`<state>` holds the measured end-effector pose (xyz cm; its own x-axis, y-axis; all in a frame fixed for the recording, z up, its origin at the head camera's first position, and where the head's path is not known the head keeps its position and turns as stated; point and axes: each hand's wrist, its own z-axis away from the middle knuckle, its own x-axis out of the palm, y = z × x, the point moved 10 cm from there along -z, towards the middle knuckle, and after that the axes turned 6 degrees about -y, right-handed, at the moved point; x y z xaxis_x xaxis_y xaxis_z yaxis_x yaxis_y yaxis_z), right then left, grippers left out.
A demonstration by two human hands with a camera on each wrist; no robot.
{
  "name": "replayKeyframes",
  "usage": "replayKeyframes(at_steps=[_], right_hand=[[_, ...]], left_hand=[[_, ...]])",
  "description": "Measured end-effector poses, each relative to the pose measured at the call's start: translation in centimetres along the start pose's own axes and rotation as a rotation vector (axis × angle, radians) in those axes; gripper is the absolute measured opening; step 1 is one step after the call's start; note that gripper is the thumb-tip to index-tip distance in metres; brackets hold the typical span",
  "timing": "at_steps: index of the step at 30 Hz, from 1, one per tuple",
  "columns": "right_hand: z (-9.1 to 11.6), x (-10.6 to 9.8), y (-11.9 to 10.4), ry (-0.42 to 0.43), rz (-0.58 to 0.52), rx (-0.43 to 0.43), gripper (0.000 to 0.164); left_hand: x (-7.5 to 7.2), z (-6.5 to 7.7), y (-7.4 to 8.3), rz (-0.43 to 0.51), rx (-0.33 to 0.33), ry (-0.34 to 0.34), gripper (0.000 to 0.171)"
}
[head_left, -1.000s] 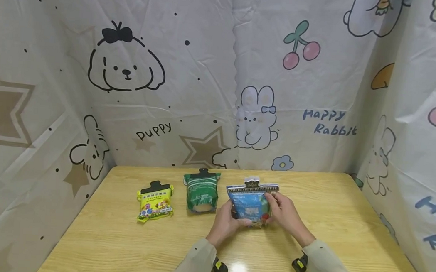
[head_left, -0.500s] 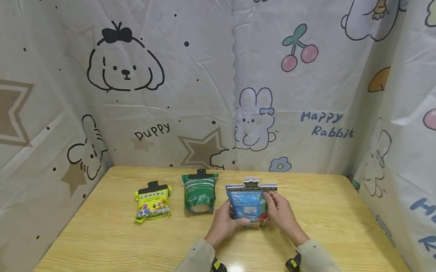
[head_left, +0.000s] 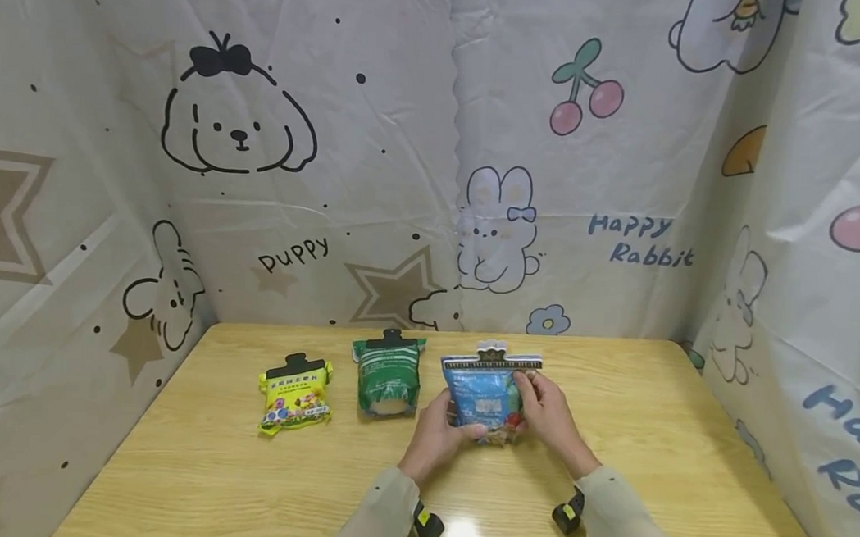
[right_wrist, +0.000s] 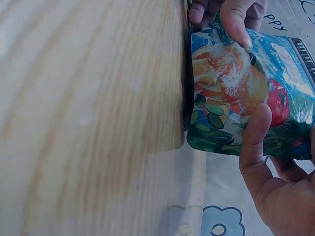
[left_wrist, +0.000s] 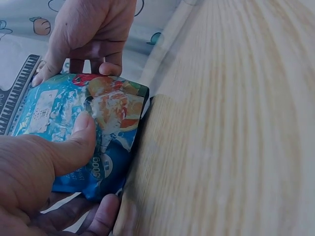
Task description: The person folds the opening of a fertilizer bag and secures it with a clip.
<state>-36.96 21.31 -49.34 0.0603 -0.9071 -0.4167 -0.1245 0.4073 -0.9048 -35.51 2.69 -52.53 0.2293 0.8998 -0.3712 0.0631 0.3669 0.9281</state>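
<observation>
A blue bag (head_left: 483, 399) with fruit and vegetable pictures stands upright at the back of the table, its top closed by a clip (head_left: 493, 359) with a piano-key pattern. My left hand (head_left: 435, 435) grips the bag's lower left side. In the left wrist view that thumb (left_wrist: 78, 142) lies across the printed front, with the fingers partly hidden behind. On the opposite side my right hand (head_left: 549, 409) holds the bag close below the clip. The right wrist view shows a fingertip (right_wrist: 262, 115) of this hand on the printed face.
Left of the blue bag stands a green bag (head_left: 388, 381) with a black clip (head_left: 392, 340). Farther left is a yellow bag (head_left: 295, 398), also clipped in black. Patterned cloth walls (head_left: 376, 175) border the wooden table (head_left: 254, 488) at the back and sides.
The head view has shifted slightly, so everything sits a little farther left in it. Both hands keep their hold on the blue bag.
</observation>
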Motion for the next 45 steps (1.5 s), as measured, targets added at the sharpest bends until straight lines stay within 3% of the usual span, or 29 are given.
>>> replayKeyframes(at_steps=[9,17,26,45], right_hand=[[0.0,0.2,0.6,-0.006,0.013,0.024,0.043],[-0.9,0.2,0.1,-0.001,0.012,0.049,0.044],[-1.1,0.0,0.1,0.010,0.056,0.056,0.042],[-2.6,0.4,1.2,0.022,-0.009,0.150,0.041]], left_hand=[[0.4,0.6,-0.6,0.007,-0.055,0.017,0.055],[0.0,0.2,-0.3,0.033,-0.074,0.021,0.055],[0.1,0.1,-0.4,0.016,-0.083,0.041,0.052],[-0.2,-0.7,0.0,0.017,-0.074,0.014,0.048]])
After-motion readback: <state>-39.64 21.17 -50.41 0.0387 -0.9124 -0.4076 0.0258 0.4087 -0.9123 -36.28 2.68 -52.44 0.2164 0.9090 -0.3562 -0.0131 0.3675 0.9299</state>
